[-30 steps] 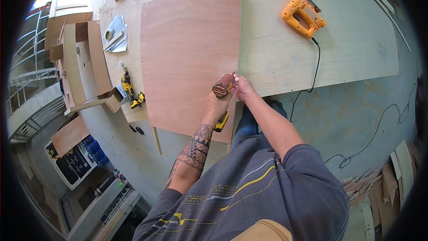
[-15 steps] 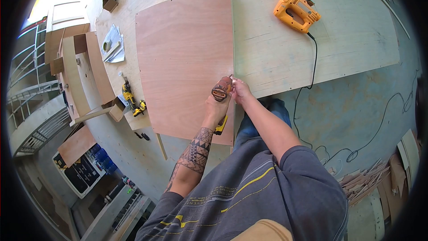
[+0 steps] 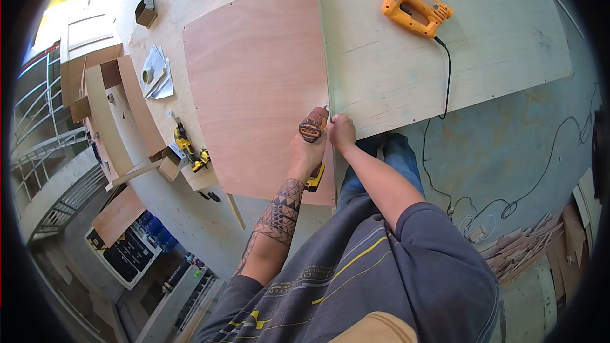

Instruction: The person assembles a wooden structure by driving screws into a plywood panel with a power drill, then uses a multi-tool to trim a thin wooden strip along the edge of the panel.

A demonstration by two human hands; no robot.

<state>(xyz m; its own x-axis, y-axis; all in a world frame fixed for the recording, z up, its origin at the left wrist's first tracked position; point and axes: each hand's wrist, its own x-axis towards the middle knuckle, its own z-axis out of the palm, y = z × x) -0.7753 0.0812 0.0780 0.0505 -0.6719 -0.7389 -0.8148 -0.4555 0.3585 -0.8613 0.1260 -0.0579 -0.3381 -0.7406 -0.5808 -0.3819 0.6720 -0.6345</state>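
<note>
My left hand (image 3: 307,147) is wrapped round the grip of a cordless drill (image 3: 314,123). The drill's nose points away from me, close to the right edge of a reddish plywood panel (image 3: 257,76), and its yellow and black battery shows below my wrist. Just right of the nose, my right hand (image 3: 343,132) is closed, with its fingers curled by the panel's edge. Whatever those fingers hold, if anything, is too small or hidden to make out. Small dark screw heads dot the panel's border.
An orange jigsaw (image 3: 417,5) lies on the pale plywood sheet (image 3: 495,57), its cord dropping to the floor. Yellow power tools (image 3: 187,143) and papers with a tape roll (image 3: 155,73) lie left of the panel. Wood offcuts (image 3: 527,248) are piled at right.
My right hand has drawn slightly back from the drill's tip, and its fingers are more curled. The drill stays in my left hand near the same edge. The view has shifted a little.
</note>
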